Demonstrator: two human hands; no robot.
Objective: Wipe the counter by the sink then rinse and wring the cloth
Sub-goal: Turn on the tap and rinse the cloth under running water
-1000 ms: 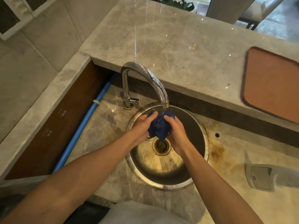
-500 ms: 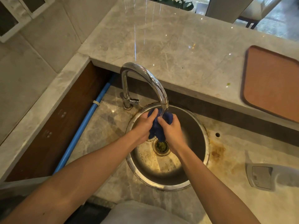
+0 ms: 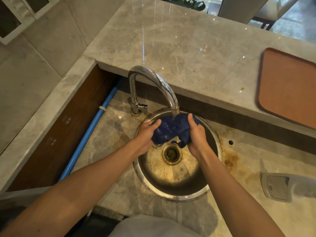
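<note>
Now rinsing: blue cloth stretched under the running tap, over the round sink.

Left hand and right hand each grip one end, fingers curled round bunched fabric. The cloth's long axis runs left to right between the hands, sagging in the middle, with a loose tail pointing down toward the drain. Likely risks: water hitting the taut cloth could splash onto the stained worktop just wiped, and the dangling tail could drag through scraps in the drain.
</note>
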